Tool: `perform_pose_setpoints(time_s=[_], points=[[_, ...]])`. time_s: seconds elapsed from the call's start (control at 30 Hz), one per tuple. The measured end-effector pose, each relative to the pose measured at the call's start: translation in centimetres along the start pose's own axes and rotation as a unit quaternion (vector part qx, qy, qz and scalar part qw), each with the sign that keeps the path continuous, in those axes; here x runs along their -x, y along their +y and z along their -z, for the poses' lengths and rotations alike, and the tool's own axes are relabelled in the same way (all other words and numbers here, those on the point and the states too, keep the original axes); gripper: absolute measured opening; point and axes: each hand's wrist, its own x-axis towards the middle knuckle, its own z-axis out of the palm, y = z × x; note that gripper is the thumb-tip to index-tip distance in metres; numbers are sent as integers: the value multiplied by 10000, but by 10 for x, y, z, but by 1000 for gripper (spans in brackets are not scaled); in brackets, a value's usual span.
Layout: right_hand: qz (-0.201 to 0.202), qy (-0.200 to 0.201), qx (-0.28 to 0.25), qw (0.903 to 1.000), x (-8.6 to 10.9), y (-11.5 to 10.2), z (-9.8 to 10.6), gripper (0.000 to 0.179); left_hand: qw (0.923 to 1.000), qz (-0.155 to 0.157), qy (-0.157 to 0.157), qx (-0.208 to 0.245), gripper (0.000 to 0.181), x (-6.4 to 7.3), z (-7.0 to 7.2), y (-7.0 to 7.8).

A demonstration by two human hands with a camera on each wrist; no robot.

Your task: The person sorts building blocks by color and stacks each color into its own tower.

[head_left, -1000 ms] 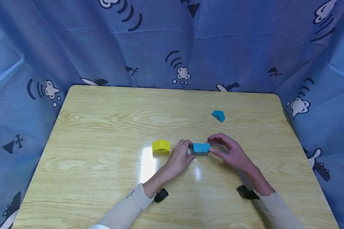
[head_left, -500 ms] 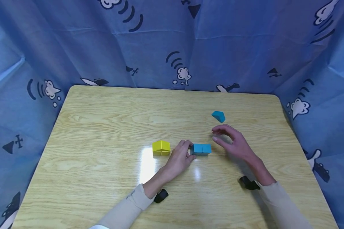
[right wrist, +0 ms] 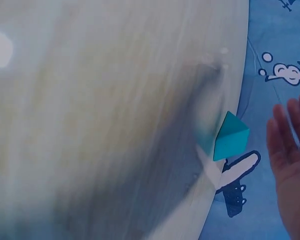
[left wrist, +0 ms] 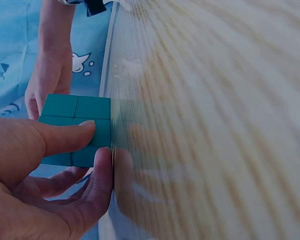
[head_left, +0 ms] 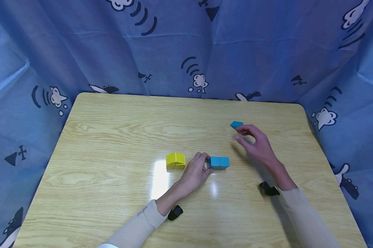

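My left hand [head_left: 195, 174] grips the left end of a group of blue cube-shaped blocks [head_left: 218, 163] on the table. In the left wrist view, the thumb lies across the face of the joined blocks [left wrist: 59, 106], with fingers curled at the other side. A separate blue wedge-shaped block [head_left: 236, 124] lies farther back on the right. My right hand [head_left: 257, 144], fingers loosely bent and holding nothing, hovers just in front of it and partly covers it in the head view. The right wrist view shows the wedge [right wrist: 232, 137] apart from the fingers.
A yellow block shape with a peaked top [head_left: 175, 161] stands left of my left hand. The wooden table [head_left: 118, 131] meets a blue patterned curtain [head_left: 167, 51] at the back and sides. A dark wrist camera [head_left: 175, 213] sits under the left wrist.
My right hand has left the right end of the blue blocks and moved back toward the blue wedge. The left hand stays on the blocks.
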Motion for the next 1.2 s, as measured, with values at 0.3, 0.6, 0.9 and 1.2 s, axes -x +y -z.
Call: perform_pose_setpoints(time_s=[0.3,0.6,0.9,1.2], points=[[-535,188,416,9975,-15,38,0,37,10000,18,-5,19,38,0,-1,0],[-927,-14,637,9937,-27,48,0,43,10000,10,-22,4,38,0,-1,0],[-1166,-419,800,9891,-32,56,-3,42,9999,41,-48,-116,38,-1,-1,0],[-1618,-435,866,9820,-32,56,-6,50,9997,106,-121,-180,39,-2,0,0]])
